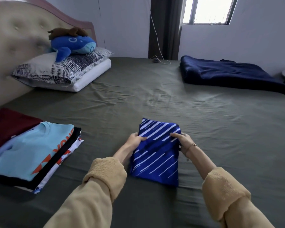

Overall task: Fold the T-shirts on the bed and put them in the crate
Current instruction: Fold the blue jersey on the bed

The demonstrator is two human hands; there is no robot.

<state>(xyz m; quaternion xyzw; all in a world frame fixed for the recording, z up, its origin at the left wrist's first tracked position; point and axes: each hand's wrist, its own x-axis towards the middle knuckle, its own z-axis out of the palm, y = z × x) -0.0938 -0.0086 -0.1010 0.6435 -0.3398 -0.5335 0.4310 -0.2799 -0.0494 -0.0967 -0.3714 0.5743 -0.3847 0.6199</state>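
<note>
Hands: 2, left hand (pixel 136 139) and right hand (pixel 182 140), both gripping blue striped T-shirt (pixel 156 152)
T-shirts in grip: 1
Stacked T-shirts (pixel 31 152) left of grip: at least 4 layers, exact count unclear
Pillows (pixel 64 69) far left of grip: 2, stacked
Plush toys (pixel 72 44): 2
Blankets (pixel 229 71) beyond grip, right: 1

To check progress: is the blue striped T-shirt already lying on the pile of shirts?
No, the blue striped T-shirt lies apart from the pile, held by both hands.
</note>
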